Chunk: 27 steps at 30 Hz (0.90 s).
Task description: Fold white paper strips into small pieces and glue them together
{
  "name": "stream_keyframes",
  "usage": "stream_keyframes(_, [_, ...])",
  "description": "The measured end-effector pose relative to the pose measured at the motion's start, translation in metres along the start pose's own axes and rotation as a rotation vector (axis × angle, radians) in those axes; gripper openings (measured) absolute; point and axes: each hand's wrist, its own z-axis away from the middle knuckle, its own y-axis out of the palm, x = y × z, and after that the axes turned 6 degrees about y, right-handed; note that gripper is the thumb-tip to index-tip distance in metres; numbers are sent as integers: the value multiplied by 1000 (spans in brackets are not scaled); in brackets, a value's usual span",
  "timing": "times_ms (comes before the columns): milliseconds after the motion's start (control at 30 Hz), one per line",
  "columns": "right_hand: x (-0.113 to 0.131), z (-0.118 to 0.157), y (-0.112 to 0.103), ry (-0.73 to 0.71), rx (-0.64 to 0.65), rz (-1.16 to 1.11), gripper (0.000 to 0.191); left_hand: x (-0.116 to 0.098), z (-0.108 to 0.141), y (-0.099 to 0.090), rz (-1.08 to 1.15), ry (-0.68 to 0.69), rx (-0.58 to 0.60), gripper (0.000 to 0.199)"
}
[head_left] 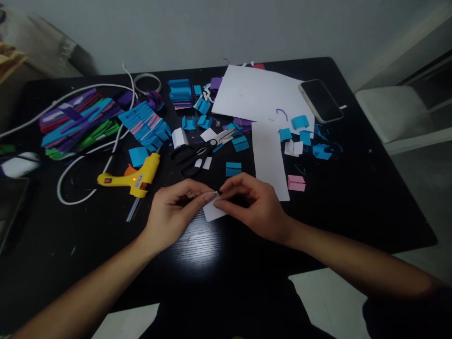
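Between my hands is a small white piece of paper (213,213), held just above the front part of the black table. My left hand (174,207) pinches its upper left edge between thumb and fingers. With thumb and forefinger, my right hand (256,205) grips its upper right side. Black-handled scissors (203,150) lie just beyond my hands, with small white paper scraps (207,163) beside the handles. A folded blue paper piece (233,169) rests right behind my right hand. To the left of my left hand lies a yellow glue gun (141,176) with an orange light showing.
White paper sheets (257,89) lie at the back, a phone (320,100) on their right. Bundled coloured strips (81,117) and a white cable (76,200) occupy the left. Blue folded pieces (300,122) and a pink one (296,182) sit at right on the table (353,202).
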Motion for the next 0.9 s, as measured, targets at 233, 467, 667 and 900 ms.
stream_keyframes(233, [-2, 0, -3, -139, 73, 22, 31, -2, -7, -1, 233, -162, -25, 15])
stream_keyframes(467, [-5, -2, 0, -258, 40, 95, 38, 10, -8, -2, 476, -261, -4, 17])
stream_keyframes(667, [-7, -2, 0, -177, 29, 29, 31, 9, -8, -2, 422, -242, 35, 18])
stream_keyframes(900, [-3, -6, -1, -12, 8, -195, 28, 6, -4, -5, 109, 10, 125, 39])
